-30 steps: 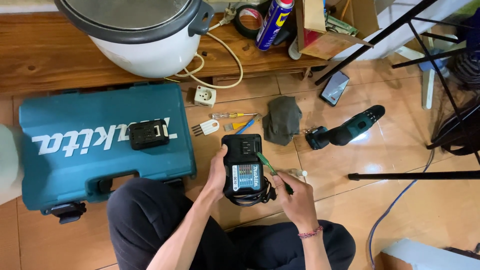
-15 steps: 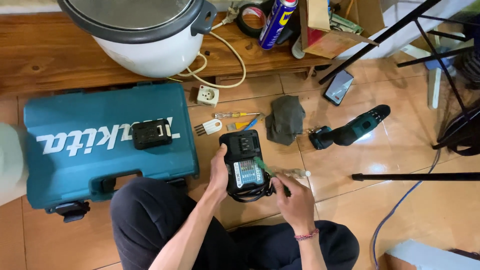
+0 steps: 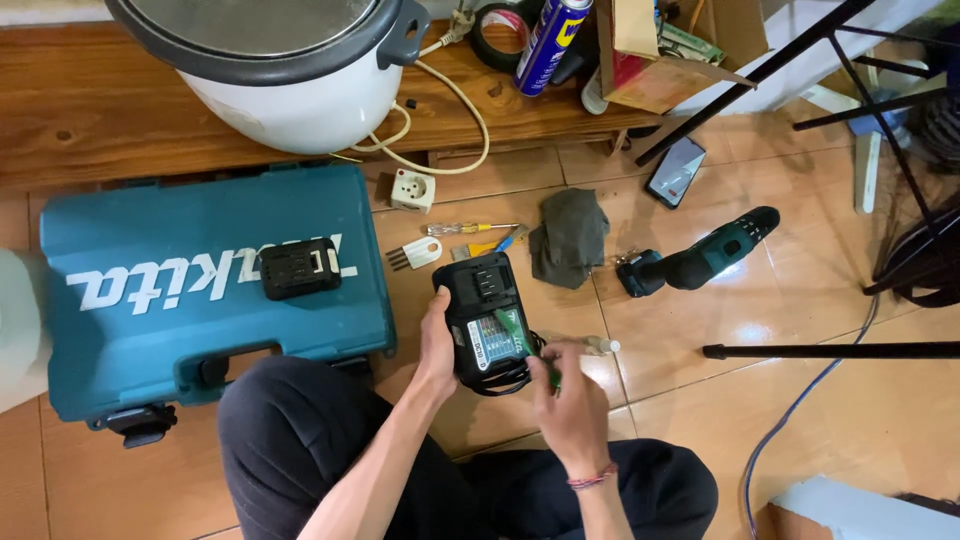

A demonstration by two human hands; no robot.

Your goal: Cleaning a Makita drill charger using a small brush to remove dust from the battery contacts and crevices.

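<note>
A black battery charger (image 3: pixel 487 315) rests on the floor tiles in front of my crossed legs. My left hand (image 3: pixel 437 345) grips its left side. My right hand (image 3: pixel 570 400) holds a green-handled tool (image 3: pixel 530 350) whose tip lies on the charger's green label; the lower end is hidden by my fingers. A black battery pack (image 3: pixel 300 268) sits on the lid of a teal tool case (image 3: pixel 150 330) to the left. A teal and black cordless drill (image 3: pixel 700 260) lies on the floor to the right.
A grey cloth (image 3: pixel 570 235), a yellow screwdriver (image 3: pixel 470 229), a white plug (image 3: pixel 415 253) and a white socket adapter (image 3: pixel 413 189) lie beyond the charger. A phone (image 3: pixel 676 170) lies further right. A rice cooker (image 3: pixel 290 70), spray can (image 3: pixel 550 40) and box stand on a wooden platform. Black stand legs (image 3: pixel 830 350) cross the right.
My right hand has slid down and left along the charger with the green tool, whose tip now rests on the label. The charger stays in my left hand.
</note>
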